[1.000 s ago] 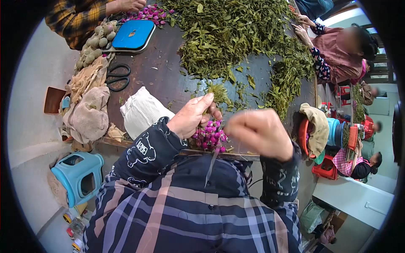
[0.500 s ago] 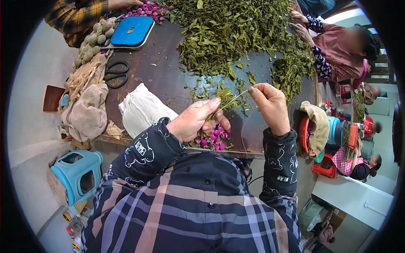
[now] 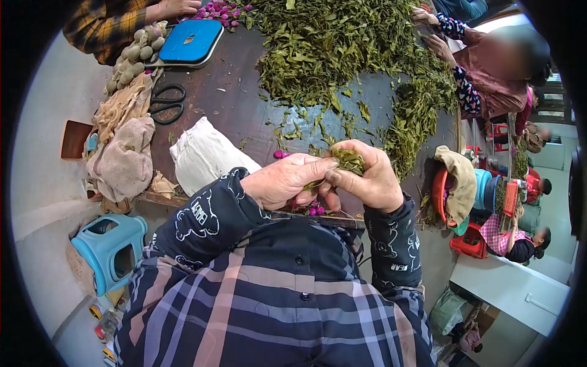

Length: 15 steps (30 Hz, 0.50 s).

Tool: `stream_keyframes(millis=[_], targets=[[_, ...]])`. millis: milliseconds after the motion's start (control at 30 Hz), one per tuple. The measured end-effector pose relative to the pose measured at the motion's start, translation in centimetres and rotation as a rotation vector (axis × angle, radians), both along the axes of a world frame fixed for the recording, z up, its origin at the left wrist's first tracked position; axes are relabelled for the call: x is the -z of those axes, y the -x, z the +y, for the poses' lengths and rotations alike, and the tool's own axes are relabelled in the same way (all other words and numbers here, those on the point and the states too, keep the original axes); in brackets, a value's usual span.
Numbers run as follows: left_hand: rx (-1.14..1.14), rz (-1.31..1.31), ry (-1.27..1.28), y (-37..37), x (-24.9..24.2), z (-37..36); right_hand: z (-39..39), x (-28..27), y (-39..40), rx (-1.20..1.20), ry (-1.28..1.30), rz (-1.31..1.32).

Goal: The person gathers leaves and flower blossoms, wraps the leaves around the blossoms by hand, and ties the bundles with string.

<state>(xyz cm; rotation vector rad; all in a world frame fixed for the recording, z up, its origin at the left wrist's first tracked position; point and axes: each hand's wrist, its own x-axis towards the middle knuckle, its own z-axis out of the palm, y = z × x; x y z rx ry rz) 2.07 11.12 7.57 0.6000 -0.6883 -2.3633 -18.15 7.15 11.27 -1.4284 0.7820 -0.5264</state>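
Both hands meet close to the table's near edge, around a small bundle of green tea leaves [image 3: 348, 160]. My left hand [image 3: 281, 182] pinches its lower left side, with thumb and fingers closed. Curled over the other side is my right hand [image 3: 374, 177], its thumb pressed near the left thumb tip. A short piece of pale thread [image 3: 347, 215] shows below the hands; the rest is hidden. Magenta flower buds [image 3: 316, 210] lie under the hands, partly covered. To the left rests a white cloth bundle [image 3: 208, 153].
A large heap of loose leaves [image 3: 330, 49] covers the table's far side. Black scissors [image 3: 167, 104], a blue scale [image 3: 192, 41] and a string of round balls [image 3: 136, 56] lie left. Co-workers sit at the far left and right [image 3: 489, 73]. A blue stool [image 3: 110, 251] stands lower left.
My right hand has come down and left from holding the thread taut, and now closes around the leaf bundle beside my left hand. More buds are covered.
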Motion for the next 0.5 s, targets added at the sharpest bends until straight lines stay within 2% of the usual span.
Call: stream_keyframes(millis=[100,267,400,433,500], targets=[[-0.017,0.010,-0.073,0.2,-0.1,0.3,0.6,-0.5,0.1,0.049,-0.054,-0.020],[-0.075,0.232,-0.163,0.5,0.6,0.9,1.2,-1.9,-0.7,0.136,-0.226,-0.105],[-0.028,0.060,0.161,-0.1,1.1,0.3,1.2,-2.0,-1.0,0.136,-0.134,-0.025],[-0.028,0.060,0.163,-0.2,0.8,0.2,1.1,-1.9,-1.1,0.136,-0.132,-0.025],[-0.019,-0.222,0.433,-0.6,-0.4,-0.1,1.2,-0.9,-1.0,0.216,-0.158,-0.057]])
